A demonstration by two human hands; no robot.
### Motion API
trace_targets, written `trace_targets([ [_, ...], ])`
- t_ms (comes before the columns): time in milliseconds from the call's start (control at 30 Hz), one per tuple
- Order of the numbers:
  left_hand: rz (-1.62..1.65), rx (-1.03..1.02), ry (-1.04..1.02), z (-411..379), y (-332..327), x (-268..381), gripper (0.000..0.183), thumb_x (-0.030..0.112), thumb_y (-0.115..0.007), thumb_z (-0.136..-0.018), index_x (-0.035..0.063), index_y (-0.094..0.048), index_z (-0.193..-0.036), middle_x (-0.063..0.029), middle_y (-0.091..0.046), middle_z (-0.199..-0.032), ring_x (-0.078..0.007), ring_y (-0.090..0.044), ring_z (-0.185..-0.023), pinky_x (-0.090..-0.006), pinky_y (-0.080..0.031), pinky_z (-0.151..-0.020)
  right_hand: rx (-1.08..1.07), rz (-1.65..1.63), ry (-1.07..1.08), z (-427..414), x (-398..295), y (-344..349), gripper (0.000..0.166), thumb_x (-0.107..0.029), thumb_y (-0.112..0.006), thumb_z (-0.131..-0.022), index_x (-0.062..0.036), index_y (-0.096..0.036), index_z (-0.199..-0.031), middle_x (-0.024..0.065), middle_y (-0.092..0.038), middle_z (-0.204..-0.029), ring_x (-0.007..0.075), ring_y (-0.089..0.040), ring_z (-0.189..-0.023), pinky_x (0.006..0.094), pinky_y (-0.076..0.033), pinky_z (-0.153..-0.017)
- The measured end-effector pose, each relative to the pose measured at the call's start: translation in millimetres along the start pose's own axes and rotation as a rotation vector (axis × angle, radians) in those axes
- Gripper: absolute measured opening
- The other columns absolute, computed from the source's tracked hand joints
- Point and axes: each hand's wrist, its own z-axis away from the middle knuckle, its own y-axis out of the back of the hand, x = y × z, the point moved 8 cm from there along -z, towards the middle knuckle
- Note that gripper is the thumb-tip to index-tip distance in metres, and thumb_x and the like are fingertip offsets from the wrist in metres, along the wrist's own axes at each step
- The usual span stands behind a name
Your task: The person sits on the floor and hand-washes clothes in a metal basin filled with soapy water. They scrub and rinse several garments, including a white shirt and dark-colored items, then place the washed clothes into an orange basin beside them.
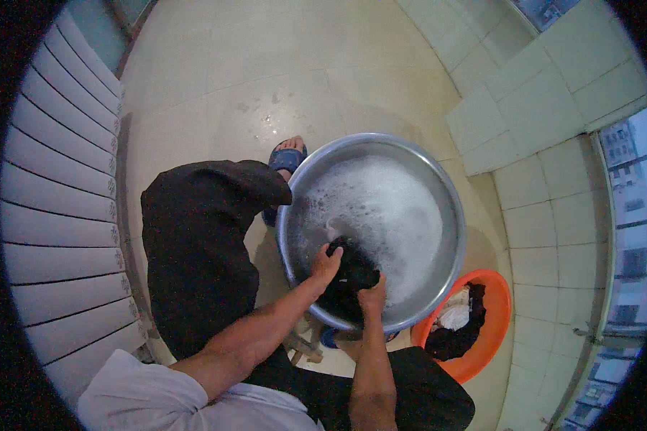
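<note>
Both hands are over a large round metal basin (452, 207) of water covered in white suds (393, 199). My left hand (327, 263) grips one part of a dark wet cloth (350, 275) near the basin's lower left. The same cloth is held at its right side by my right hand (373, 293). Part of the cloth lies low against the near wall of the basin; how far it reaches under the suds cannot be seen.
An orange plastic tub (498, 323) with dark cloth (458, 339) and white cloth (455, 314) in it stands right of the basin. A tiled wall (534, 226) rises beyond. Below the basin is part of a wooden stool (307, 347). White slatted panels (64, 226) line the left.
</note>
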Motion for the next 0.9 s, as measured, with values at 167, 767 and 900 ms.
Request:
trace_targets([
  [167, 0.377, -0.134, 0.184, -12, -3, -12, 0.073, 0.058, -0.056, -0.090, 0.0043, -0.052, -0.140, -0.0191, -0.052, -0.140, -0.0322, -0.049, -0.130, -0.0443, -0.038, -0.107, -0.105, -1.126, -0.354, 26, -24, -2, 0.056, -0.008, -0.075, -0.069, -0.0060, -0.060, -0.123, 0.0078, -0.066, -0.107, 0.0264, -0.064, -0.093, 0.0383, -0.053, -0.085],
  [767, 1.085, -1.051, -0.033, 105, 23, 188, 0.045, 0.039, -0.055, -0.098, 0.0113, -0.059, -0.133, -0.0115, -0.064, -0.126, -0.0241, -0.059, -0.119, -0.0401, -0.046, -0.105, -0.103, -1.561, -0.254, 72, -90, 85, 0.057, -0.042, -0.061, -0.087, -0.0033, -0.057, -0.130, 0.0126, -0.062, -0.127, 0.0281, -0.062, -0.111, 0.0400, -0.050, -0.097],
  [900, 0.391, -0.936, -0.677, 129, 30, 217, 0.050, 0.024, -0.073, -0.086, 0.0099, -0.059, -0.132, -0.0095, -0.060, -0.128, -0.0215, -0.057, -0.118, -0.0350, -0.042, -0.105, -0.088, -1.715, -0.157, 58, -118, 97, 0.058, -0.049, -0.050, -0.098, -0.0051, -0.054, -0.135, 0.0115, -0.058, -0.133, 0.0256, -0.058, -0.119, 0.0395, -0.047, -0.102],
])
